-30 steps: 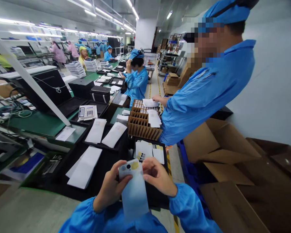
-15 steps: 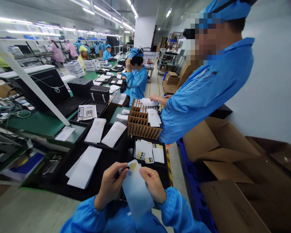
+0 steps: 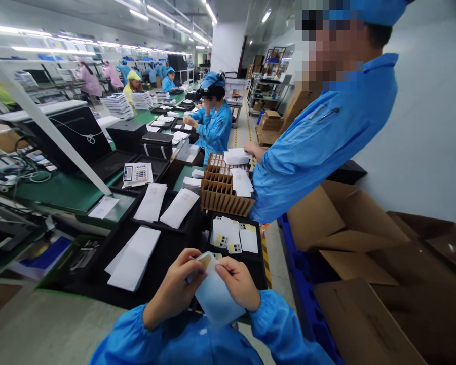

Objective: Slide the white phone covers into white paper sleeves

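A long green-topped surface [image 3: 61, 190] is running away ahead and to the left of the left hand [image 3: 175, 291], under strip lights in a factory hall where other seated people in blue coats are working. Black trays [image 3: 167, 248] are lying just beyond both hands, carrying white sleeves [image 3: 135, 258]; one tray ahead of the right hand [image 3: 237, 284] is holding flat white parts with camera cut-outs [image 3: 231, 235]. Further ahead, a brown divider carton [image 3: 222, 195] is standing, and a co-worker in a blue coat [image 3: 319, 142] is leaning over it, close on the right.

No writing is readable; a calculator [image 3: 137, 174] is lying far ahead-left, its keys too small to read.

Both hands are clamping on a pale translucent pouch [image 3: 215, 296], held between them above the lap, thumbs pressing its upper edge, where a yellow patch is showing. Fingers are closed on the pouch, not apart.

The near surface edge is lying directly below the hands. Open cardboard boxes [image 3: 349, 228] are crowding the right side; open room is lying mainly to the lower left
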`<action>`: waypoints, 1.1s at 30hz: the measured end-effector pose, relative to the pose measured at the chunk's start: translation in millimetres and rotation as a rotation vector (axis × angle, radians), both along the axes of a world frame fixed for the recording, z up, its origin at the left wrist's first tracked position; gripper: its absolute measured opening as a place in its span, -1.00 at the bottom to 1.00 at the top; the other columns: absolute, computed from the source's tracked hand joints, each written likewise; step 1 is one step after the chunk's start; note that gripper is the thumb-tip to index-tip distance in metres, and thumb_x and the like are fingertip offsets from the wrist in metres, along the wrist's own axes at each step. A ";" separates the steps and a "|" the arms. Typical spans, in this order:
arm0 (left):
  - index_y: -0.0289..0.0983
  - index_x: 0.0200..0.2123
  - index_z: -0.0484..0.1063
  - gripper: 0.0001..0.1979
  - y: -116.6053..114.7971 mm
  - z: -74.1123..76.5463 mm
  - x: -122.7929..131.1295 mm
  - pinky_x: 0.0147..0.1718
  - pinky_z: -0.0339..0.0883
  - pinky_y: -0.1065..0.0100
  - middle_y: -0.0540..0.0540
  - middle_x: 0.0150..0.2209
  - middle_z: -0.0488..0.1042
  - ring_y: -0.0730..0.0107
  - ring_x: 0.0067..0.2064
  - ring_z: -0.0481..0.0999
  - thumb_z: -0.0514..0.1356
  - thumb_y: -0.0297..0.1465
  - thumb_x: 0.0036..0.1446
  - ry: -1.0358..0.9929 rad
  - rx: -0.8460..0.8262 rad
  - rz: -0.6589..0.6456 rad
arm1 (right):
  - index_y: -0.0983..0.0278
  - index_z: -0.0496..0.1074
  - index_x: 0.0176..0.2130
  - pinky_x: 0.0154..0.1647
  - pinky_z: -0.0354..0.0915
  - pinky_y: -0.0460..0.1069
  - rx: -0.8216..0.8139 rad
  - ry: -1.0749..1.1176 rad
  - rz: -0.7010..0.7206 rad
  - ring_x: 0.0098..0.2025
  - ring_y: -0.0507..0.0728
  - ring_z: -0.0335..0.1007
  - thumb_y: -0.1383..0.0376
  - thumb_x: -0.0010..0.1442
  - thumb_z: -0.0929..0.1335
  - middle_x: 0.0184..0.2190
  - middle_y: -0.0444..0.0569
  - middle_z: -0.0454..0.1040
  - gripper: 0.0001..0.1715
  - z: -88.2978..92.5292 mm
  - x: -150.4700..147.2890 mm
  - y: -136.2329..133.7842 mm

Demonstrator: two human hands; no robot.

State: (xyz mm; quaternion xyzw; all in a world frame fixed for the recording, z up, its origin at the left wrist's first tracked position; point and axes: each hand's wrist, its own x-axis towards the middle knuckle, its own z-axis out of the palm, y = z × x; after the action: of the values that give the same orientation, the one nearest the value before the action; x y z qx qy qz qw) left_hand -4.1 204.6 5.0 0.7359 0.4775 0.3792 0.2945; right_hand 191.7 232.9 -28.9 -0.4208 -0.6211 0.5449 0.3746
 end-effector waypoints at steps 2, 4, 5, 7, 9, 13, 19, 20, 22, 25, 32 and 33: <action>-0.23 -0.35 0.38 -0.92 -0.2 3.9 -0.1 -0.19 0.44 0.41 -0.13 -0.10 0.37 0.40 -0.16 0.50 0.14 -0.45 0.22 -0.039 -0.029 -0.012 | 0.32 0.51 -0.32 -0.41 0.21 -0.08 0.050 -0.044 0.054 -0.45 0.03 0.34 0.06 0.20 0.33 -0.49 -0.08 0.48 -0.63 0.3 2.4 1.2; -0.23 -0.36 0.38 -0.92 -0.6 4.3 1.0 -0.16 0.44 0.39 -0.13 -0.10 0.38 0.39 -0.14 0.50 0.14 -0.44 0.22 -0.070 -0.002 0.010 | 0.31 0.52 -0.32 -0.37 0.26 -0.07 0.049 -0.048 0.075 -0.42 0.05 0.40 0.10 0.17 0.35 -0.47 -0.06 0.53 -0.68 -0.9 4.4 2.4; -0.23 -0.35 0.39 -0.92 -0.8 3.2 2.0 -0.16 0.45 0.39 -0.13 -0.10 0.38 0.38 -0.14 0.51 0.15 -0.45 0.22 -0.074 0.036 0.035 | 0.31 0.52 -0.33 -0.37 0.27 -0.07 0.043 -0.043 0.061 -0.42 0.06 0.41 0.11 0.16 0.36 -0.48 -0.05 0.54 -0.69 -1.9 5.0 2.8; -0.23 -0.34 0.40 -0.93 -0.9 -0.4 4.5 -0.18 0.47 0.41 -0.13 -0.13 0.40 0.39 -0.15 0.52 0.16 -0.48 0.20 -0.069 0.140 0.087 | 0.32 0.52 -0.36 -0.38 0.27 -0.07 0.036 -0.038 0.017 -0.44 0.06 0.42 0.13 0.15 0.37 -0.50 -0.05 0.54 -0.71 -4.5 5.3 3.0; -0.23 -0.31 0.41 -0.91 -0.1 -4.3 6.5 -0.18 0.48 0.43 -0.12 -0.15 0.44 0.40 -0.16 0.54 0.16 -0.52 0.19 -0.068 0.225 0.111 | 0.32 0.52 -0.37 -0.37 0.28 -0.06 0.031 -0.031 -0.011 -0.43 0.06 0.41 0.12 0.15 0.38 -0.49 -0.05 0.54 -0.70 -7.3 4.7 2.7; -0.23 -0.27 0.40 -0.87 4.3 -9.1 6.2 -0.13 0.49 0.38 -0.13 -0.18 0.51 0.35 -0.09 0.56 0.14 -0.57 0.20 -0.112 0.267 0.093 | 0.32 0.53 -0.28 -0.32 0.29 -0.05 -0.031 0.038 0.061 -0.37 0.06 0.40 0.05 0.14 0.39 -0.41 -0.04 0.54 -0.63 -11.8 3.9 3.2; -0.24 -0.32 0.37 -0.90 11.8 -13.2 2.5 -0.26 0.52 0.39 -0.17 -0.15 0.56 0.34 -0.15 0.59 0.11 -0.52 0.22 -0.045 0.212 0.058 | 0.36 0.52 -0.24 -0.28 0.30 -0.03 -0.247 0.190 0.409 -0.34 0.08 0.42 -0.01 0.10 0.41 -0.35 -0.03 0.55 -0.53 -17.6 3.3 2.3; -0.24 -0.31 0.38 -0.91 12.8 -15.0 0.3 -0.22 0.52 0.36 -0.19 -0.13 0.55 0.33 -0.13 0.59 0.11 -0.51 0.23 -0.031 0.224 0.083 | 0.36 0.51 -0.25 -0.27 0.30 -0.02 -0.294 0.211 0.445 -0.34 0.08 0.44 0.01 0.11 0.41 -0.35 -0.02 0.55 -0.55 -20.5 1.6 3.1; -0.24 -0.22 0.39 -0.91 14.4 -20.2 -8.8 -0.10 0.51 0.26 -0.22 -0.06 0.51 0.27 -0.03 0.55 0.11 -0.48 0.23 0.022 0.273 0.196 | 0.35 0.49 -0.24 -0.29 0.32 -0.02 -0.395 0.270 0.385 -0.36 0.08 0.46 0.04 0.08 0.44 -0.36 -0.03 0.57 -0.58 -28.0 -5.7 9.9; -0.26 -0.06 0.36 -0.79 14.3 -32.5 -36.9 0.00 0.46 0.13 -0.27 0.02 0.44 0.19 0.06 0.49 0.12 -0.43 0.23 0.122 0.312 0.441 | 0.31 0.43 -0.23 -0.38 0.37 -0.02 -0.484 0.361 0.037 -0.39 0.11 0.49 0.09 -0.09 0.51 -0.37 -0.04 0.58 -0.52 -37.5 -32.0 41.3; -0.34 -0.04 0.39 -0.71 12.0 -85.4 -126.8 0.02 0.41 -0.03 -0.34 0.00 0.41 -0.01 0.06 0.45 0.12 -0.35 0.19 0.482 0.236 0.619 | 0.27 0.33 -0.22 -0.44 0.43 0.00 -0.384 0.327 -0.328 -0.37 0.13 0.51 0.20 -0.08 0.46 -0.38 -0.05 0.56 -0.58 -42.5 -146.3 170.4; -0.35 -0.04 0.39 -0.69 11.7 -94.0 -136.3 0.02 0.40 -0.04 -0.36 0.02 0.40 -0.05 0.08 0.43 0.13 -0.34 0.18 0.545 0.234 0.618 | 0.28 0.32 -0.24 -0.43 0.44 0.01 -0.366 0.306 -0.357 -0.39 0.13 0.51 0.21 -0.08 0.47 -0.42 -0.06 0.54 -0.59 -44.6 -155.6 179.8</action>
State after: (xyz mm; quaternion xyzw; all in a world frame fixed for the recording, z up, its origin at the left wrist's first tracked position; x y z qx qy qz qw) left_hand -140.4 216.3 -89.0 0.6599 0.6897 0.2928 -0.0557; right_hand 36.1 412.7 -73.5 -0.4969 -0.3650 0.6303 0.4717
